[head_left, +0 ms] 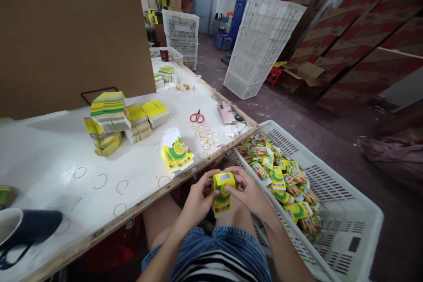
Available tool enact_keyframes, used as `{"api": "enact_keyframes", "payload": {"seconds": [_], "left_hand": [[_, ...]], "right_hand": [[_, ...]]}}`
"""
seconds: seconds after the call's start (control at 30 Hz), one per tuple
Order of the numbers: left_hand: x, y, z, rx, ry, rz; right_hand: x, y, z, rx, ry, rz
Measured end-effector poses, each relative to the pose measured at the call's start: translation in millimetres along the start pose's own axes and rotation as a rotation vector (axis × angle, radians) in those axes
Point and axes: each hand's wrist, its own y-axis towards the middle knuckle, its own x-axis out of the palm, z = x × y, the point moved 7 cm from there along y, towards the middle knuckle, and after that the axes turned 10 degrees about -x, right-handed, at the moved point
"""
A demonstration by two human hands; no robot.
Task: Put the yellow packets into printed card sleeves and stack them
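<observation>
Above my lap, a yellow and green printed card packet [222, 194] with a barcode near its top is held between both hands. My left hand [202, 191] grips its left edge, thumb on the front. My right hand [245, 189] holds the upper right side, its thumb pressed on the front face. Close by on the table lies a small fanned pile of similar yellow cards [177, 155]. To my right, a white plastic crate [346, 202] contains many small yellow, green and red packets [284, 180].
Scissors [197, 116] and scattered rubber bands [206, 136] lie on the white table [139, 180]. Bundled card stacks [110, 112] stand at left, before a large cardboard panel [72, 35]. A dark mug [29, 229] is at lower left. Stacked white crates [261, 48] stand on the floor beyond.
</observation>
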Motion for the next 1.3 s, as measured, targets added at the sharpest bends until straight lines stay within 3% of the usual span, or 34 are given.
{"api": "enact_keyframes", "payload": {"seconds": [0.23,0.5,0.63,0.77,0.87,0.97,1.07,1.1,1.17,1.23,1.3], "left_hand": [[1.3,-2.2,1.4,-0.007,0.006,-0.008],[3.5,0.4,-1.8,-0.027,-0.113,-0.020],[1.7,1.3,0.8,-0.064,-0.199,-0.010],[5.6,1.9,4.2,-0.034,-0.174,-0.016],[9.7,2.0,6.3,0.028,-0.105,-0.005],[-1.8,-0.3,16.7,0.173,0.108,0.147],[-34.8,-8.6,35.5,0.350,0.433,0.508],[-47.6,-11.3,39.5,0.366,0.518,0.635],[-68.4,-11.0,39.9,0.310,0.631,0.777],[-78.3,-5.1,34.2,0.241,0.681,0.762],[-79.0,0.0,28.1,0.225,0.708,0.697]], "right_hand": [[2.9,1.9,-0.9,0.024,0.020,-0.035],[-1.8,3.1,-9.4,-0.072,-0.291,0.111],[0.9,1.9,-6.2,-0.092,-0.211,0.074],[-5.9,0.3,-5.4,-0.157,-0.133,0.203],[-2.6,-1.1,-4.6,-0.181,-0.026,0.210],[-20.5,-5.6,-15.8,-0.285,-0.196,0.374],[-53.2,-15.2,-36.2,-0.432,-0.524,0.744],[-58.1,-14.0,-39.0,-0.452,-0.586,0.809],[-54.3,2.5,-33.6,-0.430,-0.576,0.773],[-32.7,31.5,-15.1,-0.332,-0.408,0.613],[1.8,62.9,9.3,-0.182,-0.172,0.458]]}}
